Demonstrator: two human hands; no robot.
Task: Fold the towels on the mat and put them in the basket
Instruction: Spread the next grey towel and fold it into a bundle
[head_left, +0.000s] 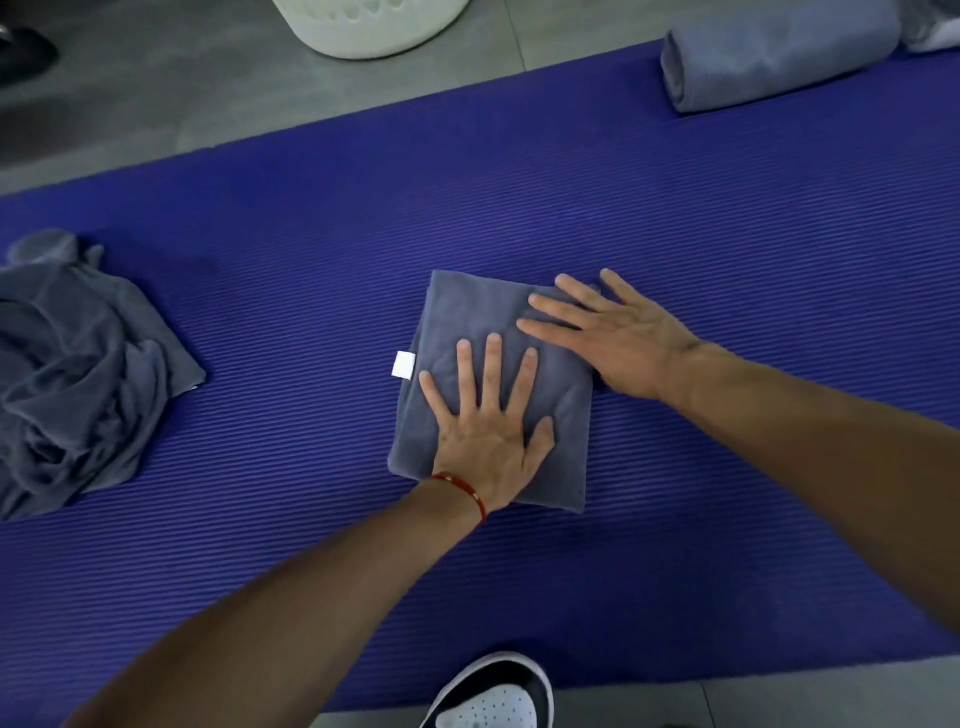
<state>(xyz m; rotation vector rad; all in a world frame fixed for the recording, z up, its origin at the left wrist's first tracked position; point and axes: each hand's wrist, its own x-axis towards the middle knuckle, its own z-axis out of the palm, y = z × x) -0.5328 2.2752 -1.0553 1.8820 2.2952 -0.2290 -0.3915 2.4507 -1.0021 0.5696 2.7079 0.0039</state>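
A grey towel (467, 317) lies folded into a small rectangle in the middle of the blue mat (519, 208), a white tag sticking out of its left edge. My left hand (488, 431) rests flat on its near half, fingers spread. My right hand (613, 338) lies flat across its far right corner, fingers apart and partly off the towel's edge. Neither hand grips the cloth. The white basket (374, 26) stands on the floor beyond the mat, only its lower part in view.
A crumpled pile of grey towels (78, 374) sits at the mat's left end. A folded grey towel (779, 57) lies at the far right corner of the mat. My shoe (493, 696) is at the mat's near edge. Grey tiled floor surrounds the mat.
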